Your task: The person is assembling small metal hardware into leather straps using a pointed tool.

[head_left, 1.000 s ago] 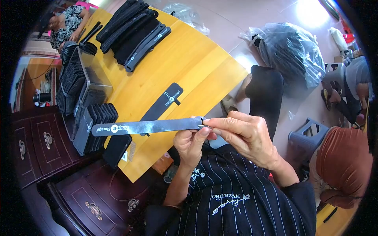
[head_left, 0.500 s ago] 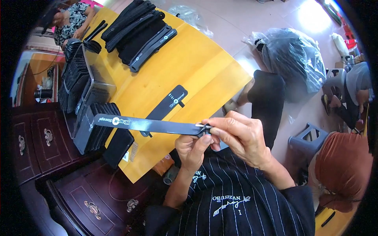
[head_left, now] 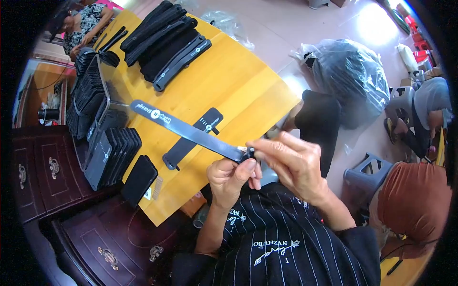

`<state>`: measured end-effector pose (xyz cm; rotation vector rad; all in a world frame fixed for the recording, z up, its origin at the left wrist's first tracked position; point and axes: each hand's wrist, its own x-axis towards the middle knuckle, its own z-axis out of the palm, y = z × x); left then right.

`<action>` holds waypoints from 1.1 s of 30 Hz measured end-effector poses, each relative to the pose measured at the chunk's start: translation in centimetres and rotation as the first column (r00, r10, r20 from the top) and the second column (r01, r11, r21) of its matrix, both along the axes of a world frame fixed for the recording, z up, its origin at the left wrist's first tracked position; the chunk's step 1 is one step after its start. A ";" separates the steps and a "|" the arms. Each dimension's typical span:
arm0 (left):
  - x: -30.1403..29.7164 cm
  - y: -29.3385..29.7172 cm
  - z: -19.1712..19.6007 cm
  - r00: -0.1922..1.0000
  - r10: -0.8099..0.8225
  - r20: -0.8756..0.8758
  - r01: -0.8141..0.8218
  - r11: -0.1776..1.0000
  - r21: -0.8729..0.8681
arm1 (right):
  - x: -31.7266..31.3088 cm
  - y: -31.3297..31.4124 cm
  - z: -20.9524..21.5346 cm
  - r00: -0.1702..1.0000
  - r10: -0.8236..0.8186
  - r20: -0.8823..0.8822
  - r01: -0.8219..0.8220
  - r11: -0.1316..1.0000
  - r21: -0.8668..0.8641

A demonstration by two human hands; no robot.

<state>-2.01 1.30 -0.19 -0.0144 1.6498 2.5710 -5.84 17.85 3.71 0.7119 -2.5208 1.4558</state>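
Where the strap [head_left: 190,133] ends, hands [head_left: 225,183] [head_left: 299,163] (nearly closed) pinch it.

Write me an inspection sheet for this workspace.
Surface: yellow wooden table, partly covered.
Work things: dark strap, raised over the table; flat dark piece lying beneath.
Clutter: piled black straps at the table's far side; clear bin with black pieces; row of dark pieces beside it.
Hands: left hand pinches the strap's near end; right hand has fingertips there, grip unclear.
Cables: thin line across the dark drawers, possibly a cord.
Surroundings: plastic-wrapped bundle and grey stool on the floor; another person at upper left.
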 end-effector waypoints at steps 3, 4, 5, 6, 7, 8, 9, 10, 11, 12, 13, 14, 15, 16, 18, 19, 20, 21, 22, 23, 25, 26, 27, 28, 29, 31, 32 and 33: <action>0.1 0.3 0.9 0.999 -0.033 0.029 0.031 0.997 0.071 | -1.0 -0.3 -0.2 1.000 -0.003 -0.025 0.004 0.999 0.034; 0.1 0.3 1.1 0.999 -0.008 0.048 0.005 0.999 0.051 | -1.3 -0.4 -0.2 0.999 0.005 -0.042 -0.003 0.999 0.034; 0.0 0.2 1.3 0.998 0.019 0.067 -0.021 0.999 0.029 | -1.6 -0.4 -0.2 0.998 0.013 -0.059 -0.011 0.999 0.034; 0.2 -0.1 1.5 0.995 0.008 0.103 -0.013 0.999 0.046 | -1.7 -0.6 -0.6 0.995 0.016 -0.095 -0.012 0.999 0.041; 0.7 -0.1 1.5 0.995 0.016 0.103 -0.020 0.999 0.040 | -2.3 -0.6 -0.8 0.995 0.023 -0.096 -0.019 0.999 0.035; 1.4 0.1 1.3 0.987 -0.072 0.142 0.074 0.997 -0.007 | -3.1 -0.6 -1.1 0.985 -0.057 -0.165 0.066 0.996 0.053; 2.0 0.3 1.2 0.969 -0.162 0.185 0.173 0.984 -0.044 | -4.0 -0.6 -1.2 0.962 -0.137 -0.236 0.157 0.985 0.068; 2.1 0.9 1.8 0.967 -0.218 0.132 0.228 0.971 -0.067 | -4.9 -0.6 -1.0 0.960 -0.194 -0.203 0.198 0.980 -0.003; 2.6 0.9 1.3 0.968 -0.193 0.162 0.195 0.981 0.004 | -4.6 -0.2 -0.1 0.976 -0.141 -0.166 0.150 0.988 0.044; 2.8 0.8 1.4 0.974 -0.135 0.182 0.131 0.991 0.037 | -4.5 0.3 0.1 0.989 -0.068 -0.131 0.075 0.996 0.051; 2.7 0.6 1.7 0.976 -0.078 0.204 0.065 0.996 0.069 | -4.4 0.8 0.1 0.995 0.007 -0.096 -0.001 0.998 0.056; 2.4 0.2 2.2 0.971 -0.038 0.235 0.032 0.999 0.027 | -4.0 1.3 0.1 0.995 0.016 -0.100 -0.010 0.998 0.058; 1.9 0.1 2.6 0.966 0.038 0.255 -0.045 0.999 0.019 | -3.6 1.8 -0.1 0.998 0.046 -0.034 -0.046 0.999 0.013; 1.5 -0.1 2.3 0.973 0.070 0.220 -0.085 0.995 0.059 | -3.2 2.2 -0.2 0.996 0.078 0.032 -0.077 0.996 -0.035; 0.8 -0.5 2.2 0.976 0.116 0.183 -0.132 0.988 0.082 | -2.4 2.6 0.0 0.988 0.117 0.101 -0.103 0.985 -0.136; 0.6 -0.4 2.4 0.978 0.113 0.176 -0.130 0.988 0.088 | -1.8 2.8 0.4 0.975 0.137 0.173 -0.095 0.969 -0.229; 0.5 -0.3 2.6 0.980 0.103 0.169 -0.116 0.991 0.067 | -1.1 3.2 0.9 0.929 0.140 0.342 -0.063 0.972 -0.227; 0.5 -0.2 2.8 0.983 0.090 0.162 -0.098 0.994 0.042 | -0.6 2.6 0.8 0.926 0.152 0.345 -0.050 0.957 -0.287; 0.5 0.2 2.4 0.984 0.102 0.145 -0.110 0.993 0.046 | -0.1 1.9 0.4 0.917 0.164 0.365 -0.036 0.943 -0.332; 0.5 0.4 2.4 0.986 0.089 0.141 -0.097 0.994 0.054 | 0.1 1.4 0.1 0.907 0.175 0.384 -0.020 0.927 -0.375; 0.6 0.7 2.6 0.983 0.054 0.175 -0.050 0.998 -0.027 | -0.3 1.0 0.3 0.878 0.343 0.335 -0.138 0.849 -0.509; 0.6 0.6 3.1 0.976 -0.028 0.216 0.023 0.999 0.026 | -0.6 0.4 -0.2 0.904 0.309 0.295 -0.121 0.847 -0.517; 0.7 0.5 3.1 0.976 -0.036 0.214 0.030 0.999 0.031 | -0.9 0.0 -0.3 0.927 0.276 0.253 -0.108 0.844 -0.526; 0.8 0.3 3.0 0.976 -0.142 0.163 0.146 0.989 -0.015 | -1.3 0.1 -0.2 0.930 0.266 0.253 -0.101 0.848 -0.520; 0.8 0.2 2.9 0.961 -0.250 0.116 0.258 0.964 -0.067 | -1.7 0.4 -0.1 0.923 0.265 0.280 -0.119 0.887 -0.447; 0.5 0.1 3.7 0.904 -0.389 0.179 0.417 0.895 -0.160 | -3.3 0.8 0.2 0.931 0.204 0.303 -0.118 0.953 -0.278; 0.7 0.0 3.5 0.866 -0.454 0.208 0.486 0.862 -0.142 | -4.6 0.9 0.3 0.938 0.146 0.315 -0.059 0.961 -0.270; 1.1 0.1 3.4 0.818 -0.527 0.231 0.562 0.818 -0.122 | -6.7 0.1 -1.7 0.924 0.090 0.373 0.139 0.827 -0.545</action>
